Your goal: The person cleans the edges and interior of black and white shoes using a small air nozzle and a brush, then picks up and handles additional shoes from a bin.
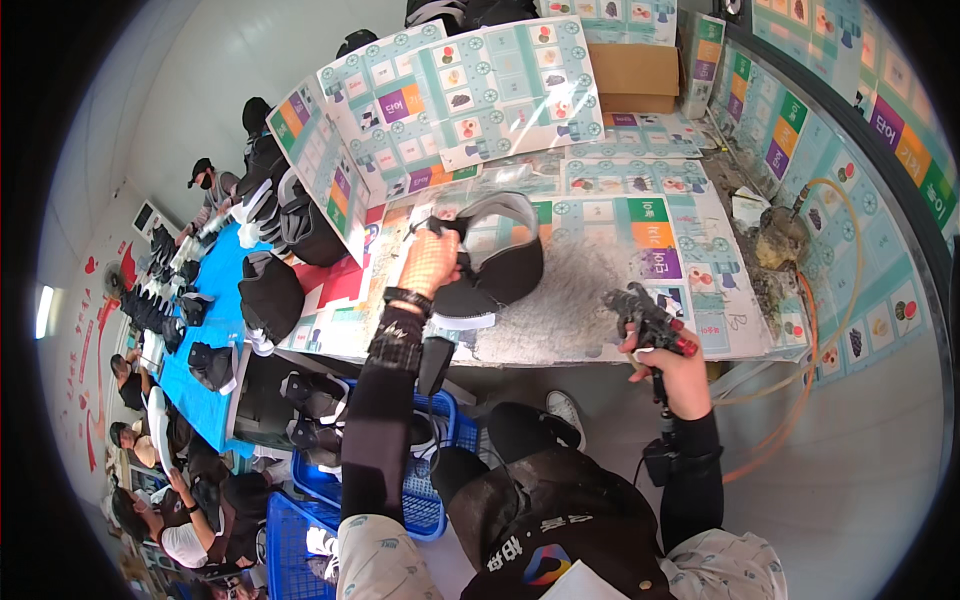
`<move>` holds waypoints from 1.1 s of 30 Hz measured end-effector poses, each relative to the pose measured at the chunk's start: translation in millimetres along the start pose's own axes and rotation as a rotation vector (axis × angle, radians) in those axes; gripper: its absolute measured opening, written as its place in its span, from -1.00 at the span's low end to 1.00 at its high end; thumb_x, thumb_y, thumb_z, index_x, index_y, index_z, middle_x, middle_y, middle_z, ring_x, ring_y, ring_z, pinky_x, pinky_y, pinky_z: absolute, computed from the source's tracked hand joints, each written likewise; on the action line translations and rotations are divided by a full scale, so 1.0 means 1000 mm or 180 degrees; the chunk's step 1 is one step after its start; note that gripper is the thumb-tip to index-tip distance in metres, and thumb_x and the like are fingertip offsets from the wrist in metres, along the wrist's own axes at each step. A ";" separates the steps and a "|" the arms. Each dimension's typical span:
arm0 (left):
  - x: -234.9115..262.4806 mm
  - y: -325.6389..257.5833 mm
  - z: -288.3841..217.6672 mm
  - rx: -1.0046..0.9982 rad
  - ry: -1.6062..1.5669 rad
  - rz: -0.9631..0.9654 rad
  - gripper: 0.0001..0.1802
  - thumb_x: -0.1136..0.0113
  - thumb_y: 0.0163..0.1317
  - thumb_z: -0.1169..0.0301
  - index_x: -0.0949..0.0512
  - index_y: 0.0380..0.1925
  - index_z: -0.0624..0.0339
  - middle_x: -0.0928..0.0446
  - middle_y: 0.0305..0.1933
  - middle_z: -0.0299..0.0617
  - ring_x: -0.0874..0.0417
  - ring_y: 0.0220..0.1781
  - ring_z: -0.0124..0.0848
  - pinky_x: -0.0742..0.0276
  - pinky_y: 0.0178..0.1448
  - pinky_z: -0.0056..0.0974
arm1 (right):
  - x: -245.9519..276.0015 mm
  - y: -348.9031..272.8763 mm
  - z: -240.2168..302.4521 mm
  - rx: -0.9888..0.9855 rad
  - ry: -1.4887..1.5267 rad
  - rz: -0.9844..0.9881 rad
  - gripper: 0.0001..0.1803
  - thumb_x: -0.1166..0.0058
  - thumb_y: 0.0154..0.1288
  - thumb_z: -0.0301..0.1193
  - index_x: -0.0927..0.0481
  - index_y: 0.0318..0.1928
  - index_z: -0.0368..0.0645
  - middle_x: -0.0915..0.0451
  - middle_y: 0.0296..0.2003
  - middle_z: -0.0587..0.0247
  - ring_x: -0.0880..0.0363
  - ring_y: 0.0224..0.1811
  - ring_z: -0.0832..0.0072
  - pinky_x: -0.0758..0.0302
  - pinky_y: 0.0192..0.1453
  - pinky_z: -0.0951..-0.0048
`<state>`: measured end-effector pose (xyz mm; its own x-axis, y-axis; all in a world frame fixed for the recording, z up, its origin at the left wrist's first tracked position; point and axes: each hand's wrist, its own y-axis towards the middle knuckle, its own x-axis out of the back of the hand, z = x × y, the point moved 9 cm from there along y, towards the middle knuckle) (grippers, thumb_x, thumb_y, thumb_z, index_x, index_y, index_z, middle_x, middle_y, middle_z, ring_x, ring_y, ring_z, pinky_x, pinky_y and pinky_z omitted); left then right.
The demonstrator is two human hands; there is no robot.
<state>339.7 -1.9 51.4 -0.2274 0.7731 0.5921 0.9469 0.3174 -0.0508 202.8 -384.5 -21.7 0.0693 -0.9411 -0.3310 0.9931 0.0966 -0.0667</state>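
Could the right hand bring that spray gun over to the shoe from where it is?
Probably yes. The right hand grips the spray gun just right of the shoe, which the left hand holds up; only bare table lies between.

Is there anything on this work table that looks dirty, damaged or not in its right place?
Yes. The printed sheet covering the table is worn to a grey, speckled patch beside the black shoe upper held by the left hand. Brownish crust has built up around the round pot at the right edge.
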 end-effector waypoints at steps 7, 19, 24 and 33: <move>-0.041 0.022 -0.005 -0.0045 0.0239 0.0362 -0.52 -0.04 0.41 0.17 -0.57 -0.33 0.51 -0.64 -0.54 -0.07 -0.68 -0.61 -0.33 -0.59 -0.51 -0.22 | -0.057 -0.013 -0.030 0.0148 -0.0134 0.0529 -0.81 -0.12 0.25 -0.61 -0.57 -0.11 -0.30 -0.65 -0.37 0.30 -0.60 -0.38 0.59 -0.40 -0.43 0.58; -0.035 0.012 -0.011 -0.0090 0.0420 0.0533 -0.57 -0.10 0.37 0.17 -0.59 -0.25 0.45 -0.68 -0.51 -0.09 -0.70 -0.59 -0.36 -0.63 -0.47 -0.25 | -0.045 -0.011 -0.061 0.0583 -0.0493 -0.0185 -0.86 -0.17 0.21 -0.60 -0.55 -0.21 -0.31 -0.61 -0.44 0.20 -0.56 -0.37 0.52 -0.47 -0.19 0.46; -0.035 0.011 -0.015 -0.0129 0.0448 0.0558 -0.57 -0.15 0.35 0.19 -0.59 -0.23 0.48 -0.69 -0.51 -0.09 -0.72 -0.58 -0.36 -0.66 -0.45 -0.27 | -0.054 -0.010 -0.068 0.0590 -0.1010 0.0242 -0.82 -0.20 0.19 -0.58 -0.56 -0.18 -0.30 -0.62 -0.43 0.14 -0.59 -0.38 0.44 -0.50 -0.18 0.41; 0.012 0.001 -0.076 -0.0682 0.1227 0.0770 -0.63 -0.04 0.42 0.27 -0.53 0.00 0.38 -0.66 -0.41 -0.07 -0.71 -0.55 -0.35 -0.67 -0.47 -0.22 | -0.025 -0.031 -0.030 0.0798 -0.0372 -0.0027 -0.63 -0.10 0.25 -0.66 -0.57 0.09 -0.36 -0.77 -0.08 0.17 -0.68 -0.23 0.58 -0.66 -0.24 0.50</move>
<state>355.6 -33.6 119.6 0.0667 0.5387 0.8398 0.9967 0.0028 -0.0810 167.0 -354.8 -39.6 0.0568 -0.9739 -0.2197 0.9851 0.0189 0.1707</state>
